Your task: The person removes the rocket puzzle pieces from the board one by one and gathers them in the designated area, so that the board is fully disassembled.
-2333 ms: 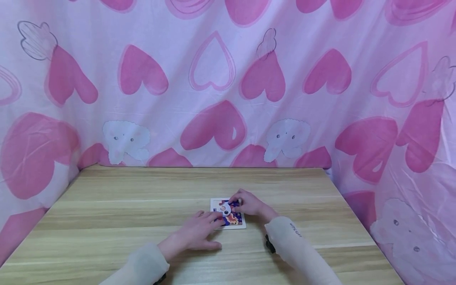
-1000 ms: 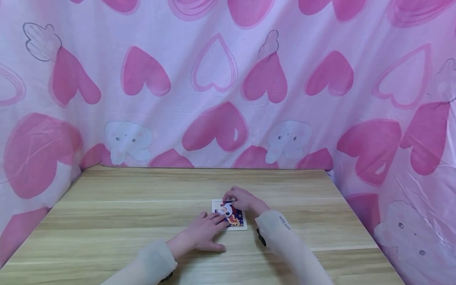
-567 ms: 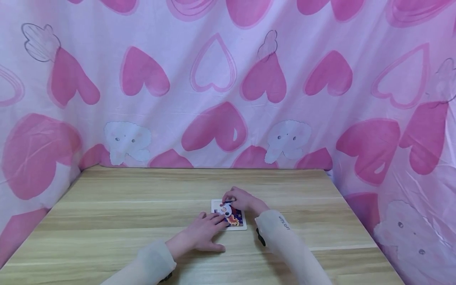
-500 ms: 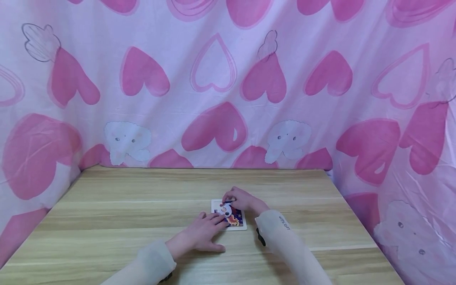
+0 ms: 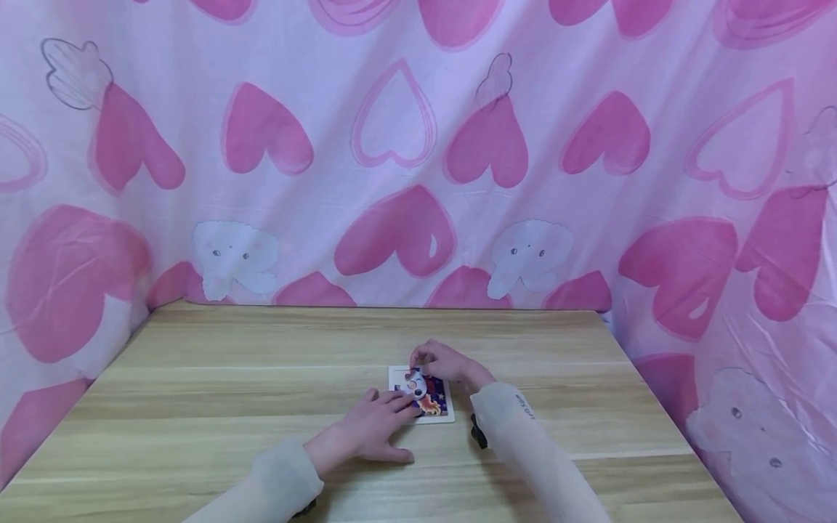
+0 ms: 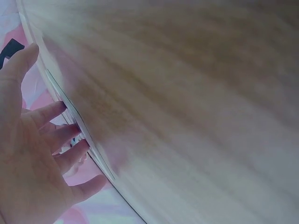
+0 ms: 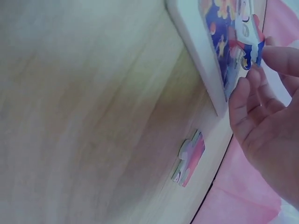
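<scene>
A small jigsaw puzzle in a white-rimmed tray (image 5: 450, 418) lies at mid-table, its picture dark blue with orange and white. My left hand (image 5: 375, 428) rests with spread fingers over the tray's near left part; the left wrist view shows the tray edge-on (image 6: 84, 128) beside those fingertips. At the far side of the tray, my right hand (image 5: 445, 362) pinches a puzzle piece (image 7: 252, 46) in blue, white and red. That piece tilts up over the picture. Part of the puzzle is hidden under the left fingers.
A loose pink and red puzzle piece (image 7: 190, 158) lies on the wooden table (image 5: 261, 363) just right of the tray, hidden behind the right hand in the head view. A pink heart-patterned curtain (image 5: 392, 218) hangs behind the table and along its sides.
Over the earlier frames my right hand has moved left along the tray's far side. The left fingers have shifted slightly right over the puzzle. In the last half second the hands barely move.
</scene>
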A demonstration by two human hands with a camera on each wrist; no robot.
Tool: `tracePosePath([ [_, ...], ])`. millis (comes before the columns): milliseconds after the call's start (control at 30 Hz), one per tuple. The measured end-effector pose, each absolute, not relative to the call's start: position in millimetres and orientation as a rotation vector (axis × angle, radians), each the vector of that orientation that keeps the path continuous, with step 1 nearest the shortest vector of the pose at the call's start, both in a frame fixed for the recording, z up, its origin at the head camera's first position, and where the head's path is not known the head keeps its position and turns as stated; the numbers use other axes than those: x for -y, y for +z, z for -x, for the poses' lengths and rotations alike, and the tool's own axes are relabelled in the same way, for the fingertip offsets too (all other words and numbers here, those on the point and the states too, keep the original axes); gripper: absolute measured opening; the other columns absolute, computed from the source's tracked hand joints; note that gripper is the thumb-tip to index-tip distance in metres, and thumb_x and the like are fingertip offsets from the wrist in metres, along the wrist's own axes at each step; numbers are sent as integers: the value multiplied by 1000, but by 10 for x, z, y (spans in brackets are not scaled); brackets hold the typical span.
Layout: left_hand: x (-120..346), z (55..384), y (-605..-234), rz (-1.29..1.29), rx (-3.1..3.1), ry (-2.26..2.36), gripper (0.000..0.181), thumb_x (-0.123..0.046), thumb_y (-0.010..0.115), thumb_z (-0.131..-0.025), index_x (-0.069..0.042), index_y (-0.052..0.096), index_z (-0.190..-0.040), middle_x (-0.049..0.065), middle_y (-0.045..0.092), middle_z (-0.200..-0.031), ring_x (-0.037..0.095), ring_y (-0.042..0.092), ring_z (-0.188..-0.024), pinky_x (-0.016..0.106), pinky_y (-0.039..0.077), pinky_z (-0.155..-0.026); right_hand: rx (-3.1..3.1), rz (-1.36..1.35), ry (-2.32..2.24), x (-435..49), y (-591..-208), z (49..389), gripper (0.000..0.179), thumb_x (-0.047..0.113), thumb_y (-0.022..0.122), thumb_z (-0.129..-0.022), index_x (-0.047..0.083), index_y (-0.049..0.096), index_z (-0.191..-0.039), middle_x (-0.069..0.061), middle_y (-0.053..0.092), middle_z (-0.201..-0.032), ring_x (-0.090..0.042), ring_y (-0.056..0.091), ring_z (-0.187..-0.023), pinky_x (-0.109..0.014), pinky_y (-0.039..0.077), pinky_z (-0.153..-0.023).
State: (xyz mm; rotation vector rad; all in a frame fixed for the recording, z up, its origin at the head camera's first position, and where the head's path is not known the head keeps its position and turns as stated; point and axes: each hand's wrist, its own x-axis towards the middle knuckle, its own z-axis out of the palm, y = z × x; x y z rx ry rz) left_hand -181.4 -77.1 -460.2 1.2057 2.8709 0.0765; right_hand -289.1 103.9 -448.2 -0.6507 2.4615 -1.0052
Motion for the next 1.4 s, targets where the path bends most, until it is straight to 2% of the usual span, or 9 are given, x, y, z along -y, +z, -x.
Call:
tracePosePath([
  [167, 779, 1813, -4607, -1209, -2877, 66, 76, -67, 47, -73, -19, 42, -131, 6, 37, -135, 27, 32, -122, 55, 27, -92, -2414, 631, -1055, -1052, -4494, 2886, 23, -4, 49, -80, 15, 58, -90, 0, 55, -92, -18, 49, -85, -37, 38, -77],
  [467, 773, 1807, -4608, -1203, -2869, 59, 76, -68, 45, -73, -19, 42, -132, 6, 36, -136, 28, 32, -122, 55, 27, -92, -2452, 707, -1024, -1084, -4549, 2880, 25, -3, 49, -82, 19, 57, -89, 3, 55, -89, -14, 51, -84, -33, 41, -76],
  [733, 765, 1807, -4604, -1200, -2865, 74, 76, -67, 46, -74, -19, 42, -132, 6, 36, -136, 28, 31, -122, 55, 27, -92, -2484, 749, -1038, -1112, -4569, 2876, 20, 1, 51, -85, 19, 56, -89, 1, 55, -88, -15, 51, -81, -31, 42, -72],
  [1233, 755, 1805, -4586, -1184, -2854, 80, 76, -66, 48, -74, -18, 41, -132, 6, 35, -136, 27, 31, -123, 54, 26, -93, -2475, 739, -1113, -1265, -4542, 2861, 19, 0, 51, -82, 17, 56, -90, -2, 54, -86, -18, 49, -79, -32, 42, -70],
  [1400, 753, 1805, -4598, -1181, -2862, 69, 76, -66, 48, -74, -19, 41, -132, 6, 35, -136, 27, 31, -123, 54, 26, -93, -2452, 664, -1131, -1367, -4550, 2839, 19, 1, 50, -82, 17, 56, -90, -3, 53, -86, -20, 49, -74, -29, 43, -56],
])
